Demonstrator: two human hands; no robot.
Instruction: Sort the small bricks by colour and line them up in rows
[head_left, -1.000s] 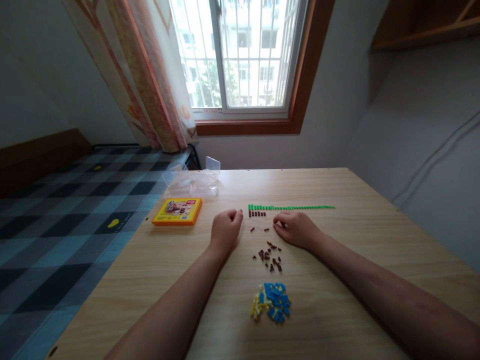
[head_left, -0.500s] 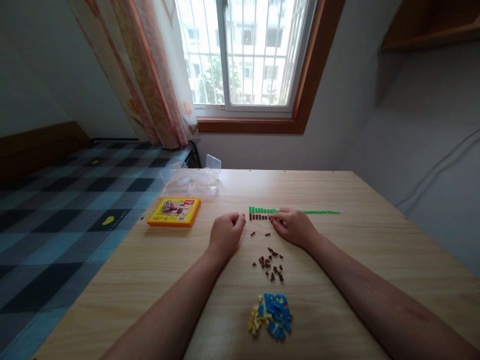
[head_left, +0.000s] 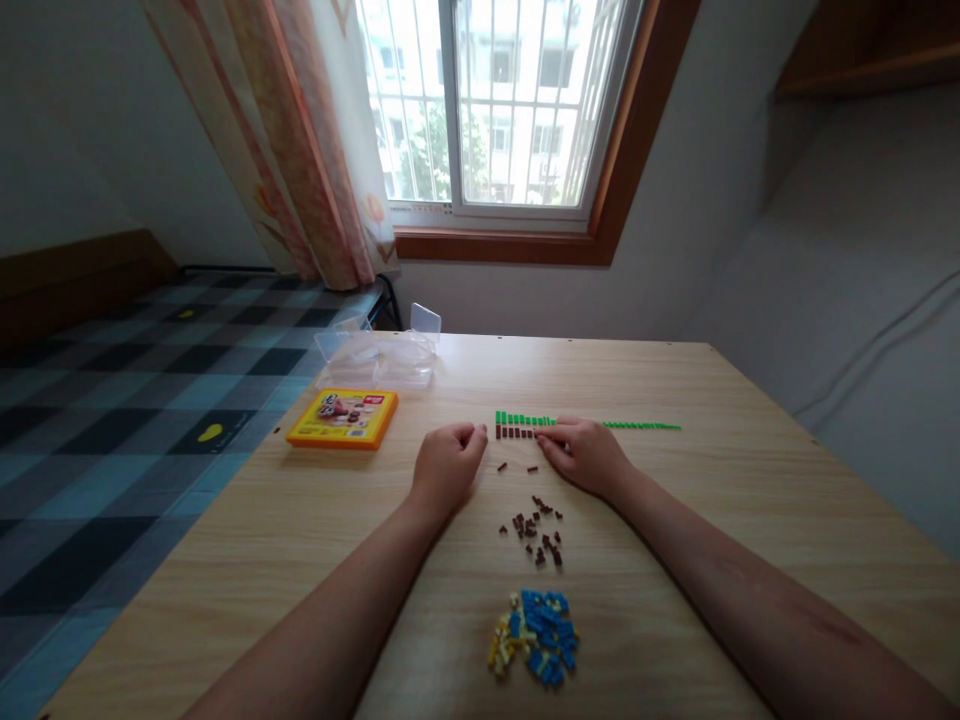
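Note:
A long row of green building bricks (head_left: 641, 426) runs left to right across the table, from tall pieces to thin ones. Just in front of its left end is a short row of brown building bricks (head_left: 513, 433). My right hand (head_left: 583, 452) rests at the right end of that brown row, thumb and fingertips pinched at a small brown brick, and hides part of the green row. My left hand (head_left: 450, 462) lies curled on the table, left of both rows; whatever its fingers hold, if anything, is hidden. Two loose brown bricks (head_left: 532, 469) lie between my hands.
Nearer me are a scattered group of brown bricks (head_left: 529, 525) and a pile of blue and yellow bricks (head_left: 549, 632). A yellow box (head_left: 343, 419) and clear plastic containers (head_left: 405, 362) stand at the back left. A checked bed (head_left: 135, 440) adjoins the table's left side.
The view has shifted slightly. Both hands stay in nearly the same places beside the rows, and the bricks look unmoved.

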